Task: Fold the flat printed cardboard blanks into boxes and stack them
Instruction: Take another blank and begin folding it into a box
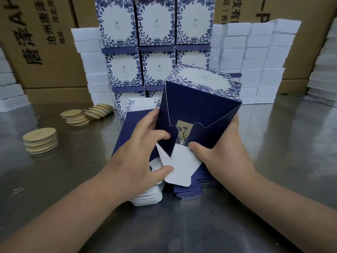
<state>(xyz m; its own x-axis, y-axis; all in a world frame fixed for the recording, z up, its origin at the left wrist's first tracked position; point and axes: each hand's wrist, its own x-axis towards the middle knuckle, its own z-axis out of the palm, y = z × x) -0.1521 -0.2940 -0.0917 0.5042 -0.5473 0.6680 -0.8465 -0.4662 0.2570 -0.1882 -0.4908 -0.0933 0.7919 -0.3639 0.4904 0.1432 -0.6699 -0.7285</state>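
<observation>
1. Where the steel table (164, 227) runs nearest you, your bare forearms reach in over it from both lower corners.
2. Just beyond them, a stack of flat blanks (187, 192) lies on the table under your hands. Navy edges show on its right and white rounded tabs on its left.
3. Your left hand (138, 152) grips the left side of the half-folded box (198, 106). The thumb presses on the white tuck flap (180, 167), one curled finger pushes a navy flap inward, and the other fingers wrap the left edge.
4. Your right hand (224, 148) holds the right side. The thumb lies on the navy bottom panel just beside the flaps, and the fingers curl behind the far wall, mostly hidden.
5. You hold the box over the blanks, tilted with its bottom end towards you. Its flaps are only partly closed, and a tan printed patch shows in the gap.
6. Further left on the table stand stacks of round wooden lids (41, 143), the farthest one slumped into a fan.
7. Behind the box, finished boxes (156, 42) are stacked three across, their blue floral faces towards you.
8. White box stacks (255, 61) flank them, and brown cartons (45, 42) with printed characters stand at the back.
</observation>
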